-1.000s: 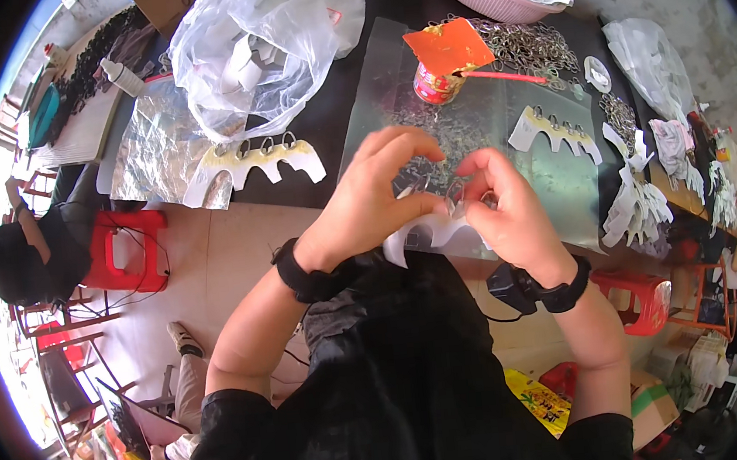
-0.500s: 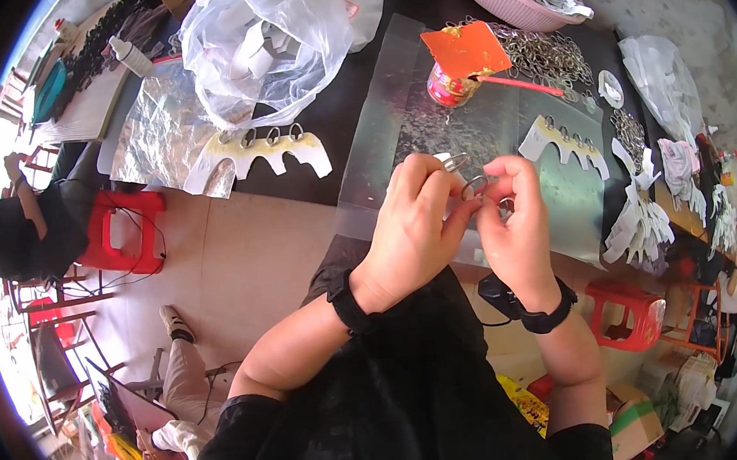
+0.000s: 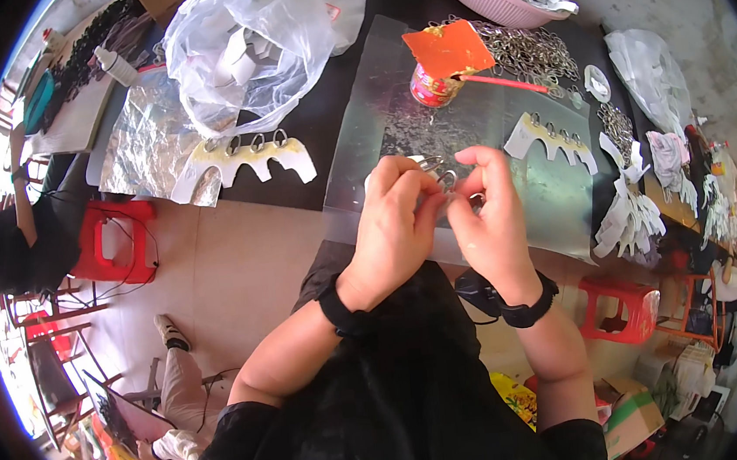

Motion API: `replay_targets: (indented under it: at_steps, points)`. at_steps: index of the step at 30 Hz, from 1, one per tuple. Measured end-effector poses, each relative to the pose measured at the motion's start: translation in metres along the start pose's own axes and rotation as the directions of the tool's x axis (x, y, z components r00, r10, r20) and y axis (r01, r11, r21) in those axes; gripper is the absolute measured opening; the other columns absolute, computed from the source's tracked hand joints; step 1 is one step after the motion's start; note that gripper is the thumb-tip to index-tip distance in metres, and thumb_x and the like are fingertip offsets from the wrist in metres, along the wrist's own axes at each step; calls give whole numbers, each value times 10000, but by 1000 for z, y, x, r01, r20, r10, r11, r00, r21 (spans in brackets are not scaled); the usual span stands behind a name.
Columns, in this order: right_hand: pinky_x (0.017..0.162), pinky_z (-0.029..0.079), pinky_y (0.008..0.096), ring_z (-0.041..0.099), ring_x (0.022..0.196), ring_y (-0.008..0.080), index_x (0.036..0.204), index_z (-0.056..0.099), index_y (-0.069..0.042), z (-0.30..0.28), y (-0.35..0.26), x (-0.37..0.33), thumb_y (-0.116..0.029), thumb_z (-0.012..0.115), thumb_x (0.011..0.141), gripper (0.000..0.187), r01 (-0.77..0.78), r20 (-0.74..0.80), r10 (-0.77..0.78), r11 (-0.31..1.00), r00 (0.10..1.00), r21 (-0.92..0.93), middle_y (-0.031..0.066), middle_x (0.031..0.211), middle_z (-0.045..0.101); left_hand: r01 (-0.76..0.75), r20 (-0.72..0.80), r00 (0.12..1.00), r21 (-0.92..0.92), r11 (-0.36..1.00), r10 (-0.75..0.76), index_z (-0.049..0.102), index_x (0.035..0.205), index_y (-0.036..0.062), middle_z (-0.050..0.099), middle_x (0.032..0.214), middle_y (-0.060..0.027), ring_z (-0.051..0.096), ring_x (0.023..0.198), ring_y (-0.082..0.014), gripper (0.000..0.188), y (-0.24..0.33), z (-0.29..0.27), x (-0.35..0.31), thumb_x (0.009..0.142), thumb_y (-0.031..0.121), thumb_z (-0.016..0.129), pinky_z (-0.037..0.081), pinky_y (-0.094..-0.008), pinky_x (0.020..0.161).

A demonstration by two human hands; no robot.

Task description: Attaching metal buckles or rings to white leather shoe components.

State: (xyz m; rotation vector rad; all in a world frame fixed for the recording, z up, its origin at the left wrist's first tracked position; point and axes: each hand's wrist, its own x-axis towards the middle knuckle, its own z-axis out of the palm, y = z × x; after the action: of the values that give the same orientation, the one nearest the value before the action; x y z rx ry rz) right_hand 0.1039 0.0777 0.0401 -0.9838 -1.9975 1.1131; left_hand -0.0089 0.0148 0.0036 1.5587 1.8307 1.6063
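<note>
My left hand (image 3: 399,227) is closed round a small white scalloped piece, mostly hidden behind my fingers. Metal rings (image 3: 446,178) stand up from its upper edge. Close against it, my right hand (image 3: 495,228) has its thumb at the piece and its index finger raised and bent; a metal ring (image 3: 477,197) shows partly between its fingers. To the right lies a like white piece (image 3: 545,140) with several rings along a yellowish glued edge. Another ringed white piece (image 3: 244,165) rests at the table edge on the left.
A red can (image 3: 433,89) stands beyond my hands, topped by an orange card (image 3: 449,48) and a red stick (image 3: 505,83). Behind it are heaped metal rings (image 3: 532,51) and a pink basket (image 3: 502,4) of white pieces. A plastic bag (image 3: 284,71) lies left; white pieces (image 3: 629,220) pile right.
The ring between my hands now stands close beside the others at my left fingers. My right index finger has lifted away from it. The whole view has shifted slightly.
</note>
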Motion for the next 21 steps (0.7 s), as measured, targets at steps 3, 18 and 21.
replay_targets:
  at_steps: [3, 18, 21]
  points:
    - [585, 427, 246, 538, 650, 122, 1120, 460, -30, -5, 5, 0, 56, 531, 770, 367, -59, 43, 53, 985, 998, 160, 59, 736, 547, 320, 150, 946, -295, 900, -287, 561, 910, -8, 545, 907, -66, 550, 749, -153, 116, -3, -7, 5, 812, -5, 625, 450, -257, 637]
    - [645, 399, 189, 501, 722, 61, 1146, 415, -43, 1, 8, -13, 104, 515, 809, 381, -126, -23, 170, 806, 985, 578, 27, 832, 541, -127, -143, 984, -109, 986, 111, 500, 778, 12, 565, 874, -103, 590, 738, -234, 209, 12, 5, -2, 686, -91, 656, 494, -297, 658]
    - [614, 378, 177, 481, 699, 46, 1142, 421, -44, 1, 12, -18, 101, 513, 812, 371, -45, -69, 81, 908, 994, 416, 24, 829, 540, 54, -40, 997, -317, 947, -70, 494, 855, 6, 579, 889, -94, 613, 772, -172, 195, 12, -1, -4, 761, -63, 650, 516, -256, 678]
